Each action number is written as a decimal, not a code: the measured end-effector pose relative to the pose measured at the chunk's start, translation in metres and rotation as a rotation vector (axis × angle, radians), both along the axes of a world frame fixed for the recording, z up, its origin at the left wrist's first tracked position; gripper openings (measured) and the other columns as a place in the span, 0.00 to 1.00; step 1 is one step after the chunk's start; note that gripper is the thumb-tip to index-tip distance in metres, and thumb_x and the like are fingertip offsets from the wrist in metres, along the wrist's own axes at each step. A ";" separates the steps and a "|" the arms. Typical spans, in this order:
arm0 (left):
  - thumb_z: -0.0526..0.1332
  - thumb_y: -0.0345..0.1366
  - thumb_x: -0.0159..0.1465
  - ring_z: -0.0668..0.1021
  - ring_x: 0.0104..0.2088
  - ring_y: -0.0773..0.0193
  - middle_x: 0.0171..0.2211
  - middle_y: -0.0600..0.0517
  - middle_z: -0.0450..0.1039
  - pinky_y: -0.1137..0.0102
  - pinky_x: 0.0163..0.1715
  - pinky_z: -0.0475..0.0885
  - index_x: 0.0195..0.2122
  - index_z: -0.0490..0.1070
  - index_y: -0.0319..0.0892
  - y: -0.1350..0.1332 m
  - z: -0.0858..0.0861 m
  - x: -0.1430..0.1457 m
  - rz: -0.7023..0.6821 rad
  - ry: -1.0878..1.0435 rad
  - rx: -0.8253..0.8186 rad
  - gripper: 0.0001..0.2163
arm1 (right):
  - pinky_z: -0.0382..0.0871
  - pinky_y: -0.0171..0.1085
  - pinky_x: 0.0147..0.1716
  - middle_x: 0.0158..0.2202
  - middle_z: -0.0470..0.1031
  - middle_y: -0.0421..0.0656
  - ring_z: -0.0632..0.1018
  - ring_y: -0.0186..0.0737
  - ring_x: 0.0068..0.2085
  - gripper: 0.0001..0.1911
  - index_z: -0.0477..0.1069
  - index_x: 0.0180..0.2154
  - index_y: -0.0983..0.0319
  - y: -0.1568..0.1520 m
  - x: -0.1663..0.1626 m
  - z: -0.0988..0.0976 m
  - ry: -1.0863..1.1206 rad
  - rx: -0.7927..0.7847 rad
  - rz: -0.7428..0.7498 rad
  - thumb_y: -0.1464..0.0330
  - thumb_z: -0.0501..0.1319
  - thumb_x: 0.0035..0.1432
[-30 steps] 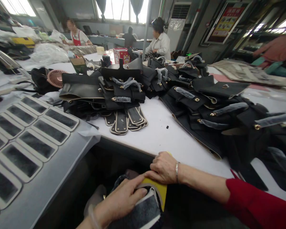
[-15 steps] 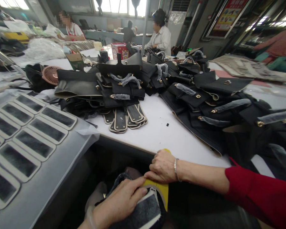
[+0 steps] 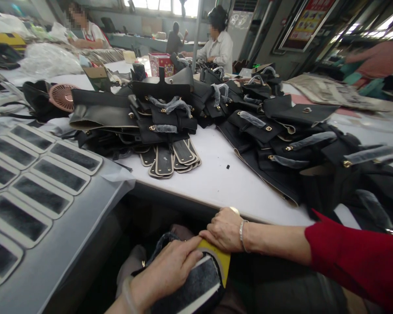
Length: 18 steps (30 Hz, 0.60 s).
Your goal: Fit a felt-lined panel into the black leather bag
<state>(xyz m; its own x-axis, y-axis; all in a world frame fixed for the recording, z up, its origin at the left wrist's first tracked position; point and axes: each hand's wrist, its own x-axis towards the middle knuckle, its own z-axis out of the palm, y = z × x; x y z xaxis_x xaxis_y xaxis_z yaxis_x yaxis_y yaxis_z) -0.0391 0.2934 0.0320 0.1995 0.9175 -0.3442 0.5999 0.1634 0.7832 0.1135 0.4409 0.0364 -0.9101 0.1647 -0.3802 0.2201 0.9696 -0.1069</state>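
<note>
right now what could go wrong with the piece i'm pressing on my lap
The yellow-backed dark felt panel rests on the lap, below the white table edge; it may slip off if the left hand lifts. The right hand covers the yellow corner, so misalignment there could go unseen.

Scene lit by daylight from blown-out windows [image 3: 157, 4] at top; white bench [image 3: 216, 179] brightly lit w/ soft shadows. Under-bench area kept dim. Edges stretched by wide-angle lens; far right blurred, faces pixelated. Centre rendered sharp.
</note>
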 end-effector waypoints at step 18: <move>0.50 0.43 0.69 0.77 0.42 0.59 0.41 0.53 0.78 0.71 0.43 0.66 0.43 0.75 0.48 -0.001 0.013 -0.002 -0.037 -0.073 0.001 0.15 | 0.72 0.45 0.31 0.29 0.81 0.57 0.83 0.56 0.32 0.36 0.81 0.30 0.65 -0.055 0.014 0.005 -0.025 0.019 -0.374 0.56 0.39 0.72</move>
<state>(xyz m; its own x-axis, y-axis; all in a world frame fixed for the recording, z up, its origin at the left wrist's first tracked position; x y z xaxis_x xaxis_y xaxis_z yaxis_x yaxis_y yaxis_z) -0.0416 0.2928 0.0450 0.2577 0.9093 -0.3266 0.5466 0.1415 0.8254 0.1276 0.3856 0.0415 -0.7760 0.4915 -0.3953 0.5620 0.8233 -0.0797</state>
